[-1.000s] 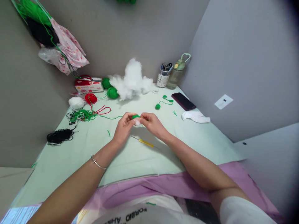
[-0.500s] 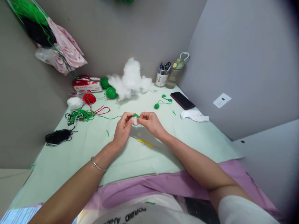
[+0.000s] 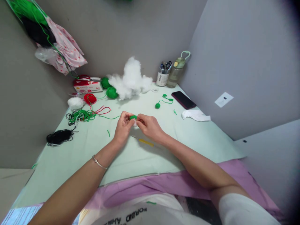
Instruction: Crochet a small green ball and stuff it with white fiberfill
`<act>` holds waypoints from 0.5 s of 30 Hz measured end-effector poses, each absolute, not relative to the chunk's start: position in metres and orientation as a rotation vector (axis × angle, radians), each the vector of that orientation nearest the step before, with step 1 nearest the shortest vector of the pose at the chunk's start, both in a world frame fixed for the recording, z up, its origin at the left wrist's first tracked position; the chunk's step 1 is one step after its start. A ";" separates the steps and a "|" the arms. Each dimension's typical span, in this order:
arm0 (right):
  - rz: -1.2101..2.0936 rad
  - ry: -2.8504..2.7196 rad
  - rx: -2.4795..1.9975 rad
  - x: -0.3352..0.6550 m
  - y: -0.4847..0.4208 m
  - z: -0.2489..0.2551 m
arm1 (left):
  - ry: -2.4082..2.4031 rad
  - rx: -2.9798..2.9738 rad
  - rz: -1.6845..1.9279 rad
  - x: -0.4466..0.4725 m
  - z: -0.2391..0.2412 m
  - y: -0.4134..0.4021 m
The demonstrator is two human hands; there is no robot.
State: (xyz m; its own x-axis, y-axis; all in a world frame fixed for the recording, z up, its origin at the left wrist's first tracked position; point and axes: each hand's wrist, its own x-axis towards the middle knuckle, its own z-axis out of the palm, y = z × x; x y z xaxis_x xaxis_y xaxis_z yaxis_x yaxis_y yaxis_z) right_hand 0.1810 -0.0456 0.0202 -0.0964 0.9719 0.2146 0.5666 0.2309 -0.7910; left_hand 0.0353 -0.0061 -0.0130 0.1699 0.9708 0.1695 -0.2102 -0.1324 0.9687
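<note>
Between my two hands, above the middle of the table, is a small green crocheted piece [image 3: 133,117] with a tuft of white stuffing [image 3: 135,123] showing below it. My left hand [image 3: 123,126] pinches the piece from the left. Closed fingers of my right hand [image 3: 149,126] press at its right side, by the stuffing; the fingertips partly hide both. From the piece a green strand runs left to a tangle of green yarn [image 3: 82,116]. A crochet hook with a yellow handle [image 3: 145,142] lies on the table just below my hands.
A heap of white stuffing [image 3: 132,79] lies at the back, beside green yarn balls [image 3: 112,92]. A red yarn ball [image 3: 90,98] and black yarn [image 3: 59,137] are at left. A phone [image 3: 183,100], a pen cup [image 3: 162,77] and a bottle [image 3: 175,73] stand or lie at right.
My right fingers have shifted slightly left and closer over the piece. More green shows between my hands now, and less of the white stuffing.
</note>
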 end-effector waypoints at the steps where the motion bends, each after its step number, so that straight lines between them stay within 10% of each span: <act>1: 0.673 -1.777 -1.430 0.178 -0.047 0.020 | 0.864 1.243 1.278 0.037 -0.014 -0.006; 15: 0.684 -1.614 -1.505 0.188 -0.029 0.010 | 0.774 1.122 1.149 0.037 -0.005 -0.011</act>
